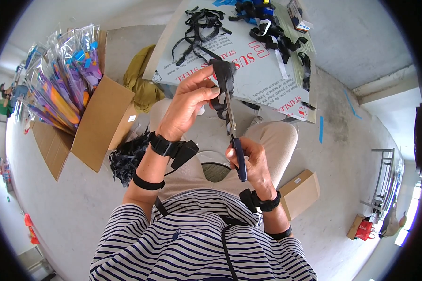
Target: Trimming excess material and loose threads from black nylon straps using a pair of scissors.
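Fingers: left hand [187, 105] pinches the top of a short black strap piece [223, 74] between thumb and fingertips, holding it upright in front of the chest.
Scissors: right hand [249, 161] is closed around the dark blue handles of a pair of scissors [233, 136]; the blades point up and meet the lower end of the strap, nearly shut as far as can be told.
Cut: the strap appears to be mid-snip, not yet parted; whether the blades have bitten through cannot be told from this angle.
Wrists: black bands with small dark units sit on both forearms.
Lap: person is seated in a striped shirt and light trousers, hands raised above the knees.
Done so far: a heap of black scraps [126, 159] lies on the floor just beside the left knee, which suggests many cuts are already made.
Left to do: a tangle of black straps [199, 28] and a second bundle of black straps [274, 35] lie uncut on the white board [262, 75] serving as a counter, so plenty seems to remain.
Surroundings: an open cardboard box [98, 126] full of bright plastic-wrapped packets [63, 79] stands to the left; a small brown carton [301, 192] sits on the concrete floor at right.
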A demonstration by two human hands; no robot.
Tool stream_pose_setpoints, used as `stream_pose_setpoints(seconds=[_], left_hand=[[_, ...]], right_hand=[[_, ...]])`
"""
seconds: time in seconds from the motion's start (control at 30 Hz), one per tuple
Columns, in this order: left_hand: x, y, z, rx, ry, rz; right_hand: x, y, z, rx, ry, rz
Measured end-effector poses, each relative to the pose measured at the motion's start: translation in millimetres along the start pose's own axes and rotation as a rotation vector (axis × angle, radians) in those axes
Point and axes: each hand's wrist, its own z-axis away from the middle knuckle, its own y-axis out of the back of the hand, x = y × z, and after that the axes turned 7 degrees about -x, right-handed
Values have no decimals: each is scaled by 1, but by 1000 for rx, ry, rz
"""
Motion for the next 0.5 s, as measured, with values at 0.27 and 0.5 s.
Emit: stream_pose_setpoints(seconds=[0.27, 0.5], left_hand=[[-3, -1, 2, 28, -19, 159], [-2, -6, 6, -21, 68, 111]], right_hand=[[3, -2, 4, -51, 77, 91], [-8, -2, 1, -21, 42, 50]])
